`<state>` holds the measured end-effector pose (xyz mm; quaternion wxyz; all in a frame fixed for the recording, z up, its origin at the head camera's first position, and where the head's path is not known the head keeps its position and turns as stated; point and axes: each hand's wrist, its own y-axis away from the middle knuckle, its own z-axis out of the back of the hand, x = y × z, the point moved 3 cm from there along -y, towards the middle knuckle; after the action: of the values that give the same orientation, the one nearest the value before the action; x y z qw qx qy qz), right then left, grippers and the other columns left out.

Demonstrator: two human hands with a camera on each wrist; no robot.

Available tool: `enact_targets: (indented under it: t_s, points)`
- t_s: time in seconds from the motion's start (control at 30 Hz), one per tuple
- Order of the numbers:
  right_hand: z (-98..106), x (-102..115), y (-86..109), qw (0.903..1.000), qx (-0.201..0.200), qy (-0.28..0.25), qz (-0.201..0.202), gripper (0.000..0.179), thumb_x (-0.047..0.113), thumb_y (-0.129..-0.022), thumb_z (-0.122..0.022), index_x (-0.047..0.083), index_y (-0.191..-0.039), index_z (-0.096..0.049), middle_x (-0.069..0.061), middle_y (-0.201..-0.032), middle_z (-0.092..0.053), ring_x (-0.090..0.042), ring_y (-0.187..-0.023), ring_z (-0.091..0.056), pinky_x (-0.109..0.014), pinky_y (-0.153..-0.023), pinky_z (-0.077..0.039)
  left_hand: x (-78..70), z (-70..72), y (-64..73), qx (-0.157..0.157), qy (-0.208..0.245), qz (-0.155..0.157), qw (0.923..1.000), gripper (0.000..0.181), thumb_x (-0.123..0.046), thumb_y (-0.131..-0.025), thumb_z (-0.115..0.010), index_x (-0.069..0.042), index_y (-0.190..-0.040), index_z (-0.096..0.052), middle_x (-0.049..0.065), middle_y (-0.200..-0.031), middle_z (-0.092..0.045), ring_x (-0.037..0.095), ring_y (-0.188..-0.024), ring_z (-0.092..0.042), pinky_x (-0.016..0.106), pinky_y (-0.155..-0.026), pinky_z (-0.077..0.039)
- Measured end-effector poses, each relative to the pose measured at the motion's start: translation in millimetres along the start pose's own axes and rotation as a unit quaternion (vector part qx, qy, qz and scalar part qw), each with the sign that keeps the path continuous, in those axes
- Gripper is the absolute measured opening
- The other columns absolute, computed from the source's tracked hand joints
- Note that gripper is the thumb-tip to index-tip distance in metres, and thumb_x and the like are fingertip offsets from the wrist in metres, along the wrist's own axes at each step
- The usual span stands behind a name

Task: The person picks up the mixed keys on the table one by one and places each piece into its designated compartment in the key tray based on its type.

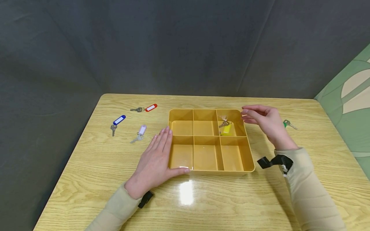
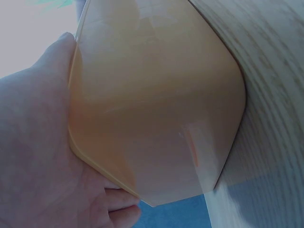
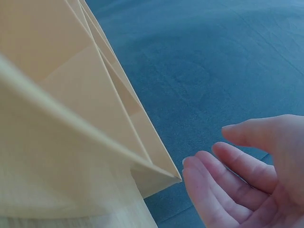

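Left grip (image 1: 156, 160), wide, rests along the yellow six-compartment tray (image 1: 219, 173); pushing could slide it. Its far-right compartment (image 1: 237, 129) holds the yellow-tagged key (image 1: 227, 128). Right grip (image 1: 267, 123), bare and loosely parted, perhaps touching the tray, could jolt it.

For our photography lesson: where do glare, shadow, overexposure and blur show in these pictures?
Head: bright glare on the table, a soft shadow beside the right sleeve; left wrist: upper-left area washed nearly white; right wrist: near rim of the tray looks blurred.
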<state>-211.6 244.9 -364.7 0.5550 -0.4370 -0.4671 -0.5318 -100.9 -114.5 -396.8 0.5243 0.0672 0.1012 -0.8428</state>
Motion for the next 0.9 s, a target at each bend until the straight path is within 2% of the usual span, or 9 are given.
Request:
enact_targets:
  t_s: [0.23, 0.6, 0.9]
  points:
    - [3, -2, 1.7, 1.0, 0.0, 0.008, 0.002, 0.045, 0.024, -0.1, -0.069, -0.011, -0.128, -0.063, -0.005, -0.106, -0.075, -0.019, -0.094, -0.073, -0.027, -0.081, -0.06, 0.3, -0.7, 0.3, -0.001, 0.002, 0.0, 1.0, 0.129, -0.092, -0.08, -0.042, 0.003, -0.161, -0.008, 0.015, -0.168, 0.002, 0.029, -0.154, -0.004, 0.039, -0.124, -0.006]
    - [15, -6, 7.4, 0.9993, -0.012, -0.034, -0.005, 0.045, 0.02, -0.097, -0.072, -0.013, -0.126, -0.063, -0.004, -0.103, -0.076, -0.018, -0.091, -0.073, -0.026, -0.08, -0.06, 0.0, 0.6, -1.8, 0.012, -0.003, -0.005, 0.9999, 0.129, -0.092, -0.08, -0.041, 0.004, -0.161, -0.008, 0.018, -0.168, 0.0, 0.031, -0.154, -0.004, 0.04, -0.124, -0.006]
    - [26, -9, 8.5, 0.9986, -0.022, -0.044, -0.018, 0.035, 0.021, -0.097, -0.073, -0.004, -0.121, -0.07, -0.004, -0.103, -0.076, -0.018, -0.092, -0.074, -0.025, -0.08, -0.059, 1.4, 2.7, -3.5, 0.014, -0.004, -0.006, 0.9999, 0.129, -0.089, -0.081, -0.047, 0.003, -0.161, -0.005, 0.019, -0.168, 0.0, 0.029, -0.154, 0.0, 0.04, -0.124, -0.004]
